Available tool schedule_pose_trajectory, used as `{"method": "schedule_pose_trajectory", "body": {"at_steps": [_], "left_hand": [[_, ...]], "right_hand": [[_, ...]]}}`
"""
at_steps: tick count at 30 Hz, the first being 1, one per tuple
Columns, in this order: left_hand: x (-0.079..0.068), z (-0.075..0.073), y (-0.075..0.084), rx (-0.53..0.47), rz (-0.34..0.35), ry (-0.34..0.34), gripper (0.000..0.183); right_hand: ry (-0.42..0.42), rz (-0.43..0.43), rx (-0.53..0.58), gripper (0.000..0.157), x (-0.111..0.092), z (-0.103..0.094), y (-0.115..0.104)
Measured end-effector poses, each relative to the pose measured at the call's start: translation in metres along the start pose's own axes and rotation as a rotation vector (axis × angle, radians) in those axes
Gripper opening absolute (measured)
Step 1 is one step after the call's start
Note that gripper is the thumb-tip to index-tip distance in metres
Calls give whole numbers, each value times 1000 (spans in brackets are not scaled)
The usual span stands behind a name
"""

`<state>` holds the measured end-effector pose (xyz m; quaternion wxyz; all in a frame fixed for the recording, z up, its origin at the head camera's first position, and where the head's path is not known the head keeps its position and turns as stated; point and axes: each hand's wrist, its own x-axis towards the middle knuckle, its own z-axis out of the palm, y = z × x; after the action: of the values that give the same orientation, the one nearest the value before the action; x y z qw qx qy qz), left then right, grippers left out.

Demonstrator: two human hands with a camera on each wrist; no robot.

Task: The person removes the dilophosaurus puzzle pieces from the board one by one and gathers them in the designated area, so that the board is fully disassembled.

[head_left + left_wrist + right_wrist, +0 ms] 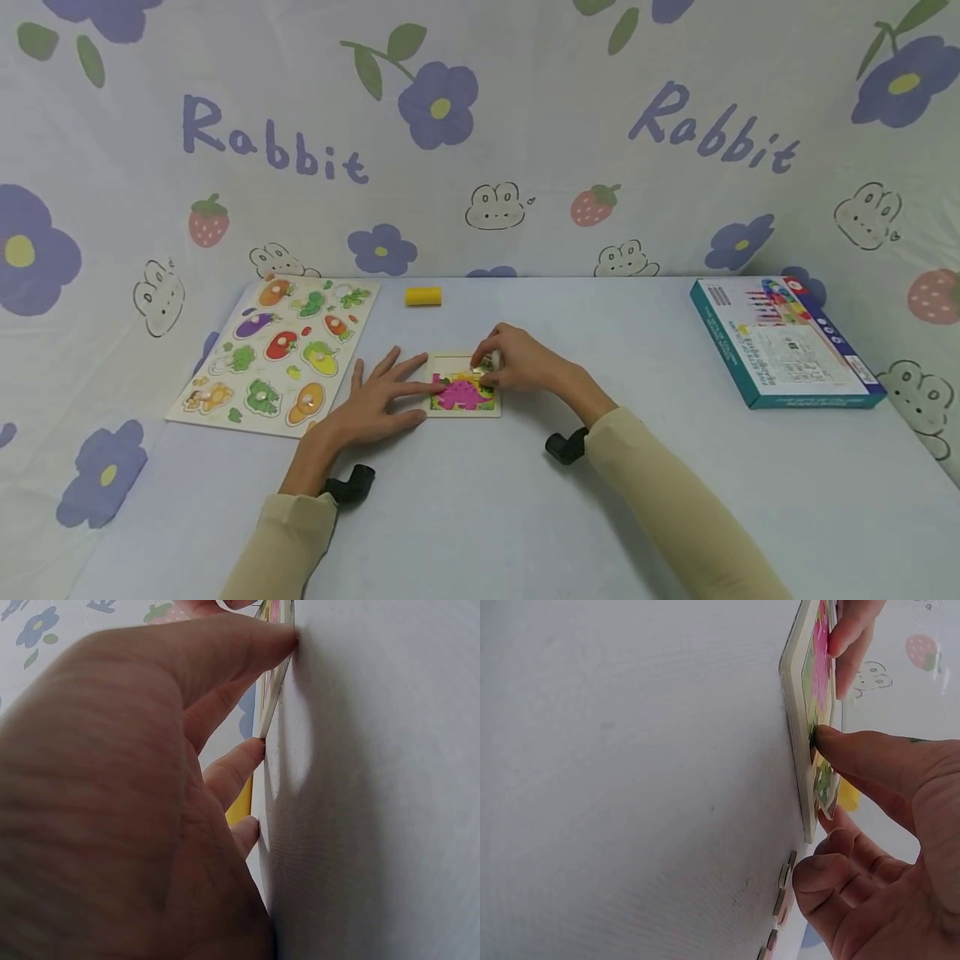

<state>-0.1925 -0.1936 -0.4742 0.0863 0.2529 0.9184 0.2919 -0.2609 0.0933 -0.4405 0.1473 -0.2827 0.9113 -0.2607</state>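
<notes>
A small square jigsaw puzzle (pixel 463 413) with a pink dinosaur lies on the table between the hands. The left hand (pixel 378 402) has its fingers spread; the index fingertip rests on the picture's left part, while the thumb touches the near left corner and other fingers lie by the left edge. At the upper right of the frame, the right hand (pixel 517 358) pinches a green-patterned puzzle piece (pixel 825 784) between thumb and fingers. That piece tilts over the frame's edge in the right wrist view. Bare wood shows along the frame's top left.
A wooden vegetable puzzle board (pixel 247 333) lies on the left. At the back stands a yellow cylinder (pixel 423 297). A flat boxed set (pixel 787 350) lies on the right. Several loose wooden pieces (pixel 781 889) lie below the right hand. A patterned cloth hangs behind.
</notes>
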Motion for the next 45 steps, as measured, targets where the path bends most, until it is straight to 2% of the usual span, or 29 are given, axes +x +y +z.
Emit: {"method": "schedule_pose_trajectory", "body": {"at_steps": [6,15,18,34,45], "left_hand": [[0,0,1,0,5,7,45],[0,1,-1,4,1,11,45],[1,1,-2,4,3,11,45],[1,0,0,0,-8,0,44],[-1,0,0,-3,7,8,45]], "right_hand": [[15,-10,28,20,-1,-1,2],[116,-36,40,28,0,-3,8],[136,-28,46,26,0,-5,8],[123,-29,73,21,-2,-10,9],[150,-4,148,19,-5,-12,15]]}}
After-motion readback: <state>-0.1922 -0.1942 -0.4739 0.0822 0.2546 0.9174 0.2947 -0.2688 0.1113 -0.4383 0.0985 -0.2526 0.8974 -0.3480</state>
